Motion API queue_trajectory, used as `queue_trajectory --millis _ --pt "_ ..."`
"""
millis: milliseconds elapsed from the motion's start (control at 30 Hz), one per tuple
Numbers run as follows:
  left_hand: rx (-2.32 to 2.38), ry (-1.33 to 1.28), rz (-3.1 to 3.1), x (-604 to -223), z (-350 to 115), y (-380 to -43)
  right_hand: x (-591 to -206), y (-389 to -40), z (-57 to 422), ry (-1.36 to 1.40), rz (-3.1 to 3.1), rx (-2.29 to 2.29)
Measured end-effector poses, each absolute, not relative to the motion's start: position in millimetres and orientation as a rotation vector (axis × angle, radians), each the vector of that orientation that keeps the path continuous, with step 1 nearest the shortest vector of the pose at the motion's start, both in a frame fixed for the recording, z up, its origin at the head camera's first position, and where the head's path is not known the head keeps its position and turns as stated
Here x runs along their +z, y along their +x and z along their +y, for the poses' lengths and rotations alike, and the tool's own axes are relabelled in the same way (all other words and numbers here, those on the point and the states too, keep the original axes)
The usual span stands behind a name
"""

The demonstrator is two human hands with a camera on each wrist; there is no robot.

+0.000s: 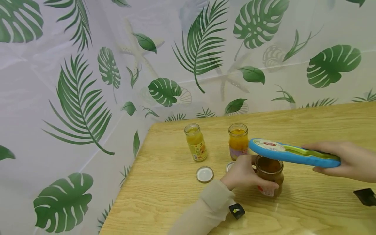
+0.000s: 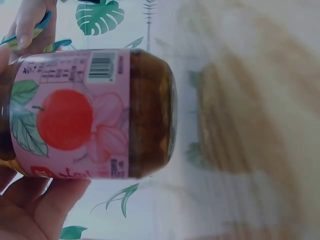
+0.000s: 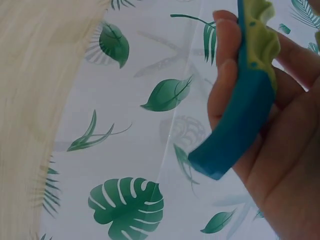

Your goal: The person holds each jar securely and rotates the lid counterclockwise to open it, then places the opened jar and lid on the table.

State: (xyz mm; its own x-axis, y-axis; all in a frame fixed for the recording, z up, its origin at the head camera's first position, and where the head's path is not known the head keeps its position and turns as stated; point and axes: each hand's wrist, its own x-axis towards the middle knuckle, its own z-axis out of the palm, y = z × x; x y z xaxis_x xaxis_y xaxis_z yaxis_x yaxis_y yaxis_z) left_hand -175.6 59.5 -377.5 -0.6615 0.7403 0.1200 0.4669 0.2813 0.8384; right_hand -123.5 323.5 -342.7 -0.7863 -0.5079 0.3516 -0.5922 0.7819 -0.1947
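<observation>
My left hand (image 1: 245, 173) grips a glass jar (image 1: 271, 178) of brown contents. The jar's pink label (image 2: 80, 115) shows a red fruit and a barcode in the left wrist view. In the head view its round top looks dark brown within a glassy rim. My right hand (image 1: 346, 160) holds a blue-and-green jar opener (image 1: 293, 156) by its handle end. The opener's broad, stickered head extends left over the back of the jar's top. In the right wrist view, fingers curl around the blue-and-green handle (image 3: 240, 120); the opener's head is out of that frame.
Behind the hands stand two lidless jars: a yellow one (image 1: 196, 143) and an orange one (image 1: 238, 143). A lid (image 1: 205, 174) lies white side up left of my left hand. Another lid (image 1: 230, 166) is partly hidden behind that hand. The wooden table (image 1: 152, 195) meets leaf-printed sheeting.
</observation>
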Motion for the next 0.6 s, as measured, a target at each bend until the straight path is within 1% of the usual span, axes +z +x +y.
queue_trajectory --millis 267,600 --pt "1.306 1.057 2.309 -380 76 -175 -354 -113 340 0.737 -2.681 0.446" --pt "1.316 1.004 2.344 -382 87 -172 -379 -92 371 0.658 -2.601 0.516"
